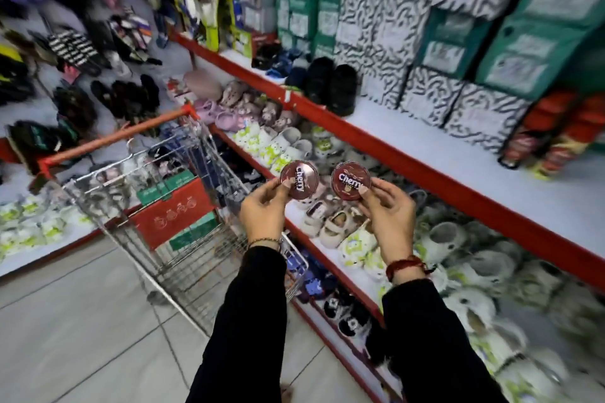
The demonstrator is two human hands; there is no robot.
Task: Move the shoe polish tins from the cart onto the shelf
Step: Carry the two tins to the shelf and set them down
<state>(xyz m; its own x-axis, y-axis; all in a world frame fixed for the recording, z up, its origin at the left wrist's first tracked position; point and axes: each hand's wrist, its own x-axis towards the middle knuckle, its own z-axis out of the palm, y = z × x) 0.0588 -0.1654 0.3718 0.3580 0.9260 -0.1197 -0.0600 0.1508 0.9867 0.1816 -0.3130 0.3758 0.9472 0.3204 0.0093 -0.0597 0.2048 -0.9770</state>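
My left hand holds a round dark-red shoe polish tin by its edge, lid facing me. In my right hand is a second, similar tin, also lid up. Both tins hang in the air in front of the lower shelves, to the right of the wire shopping cart. The white upper shelf with a red front edge runs diagonally above and to the right of my hands. A stack of red polish tins stands at its right end.
The cart has a red handle and holds a red box and green boxes. Black shoes and patterned and green shoeboxes stand on the upper shelf. Small shoes and clogs fill the lower shelves. Slippers hang on the left wall. Tiled floor lies below.
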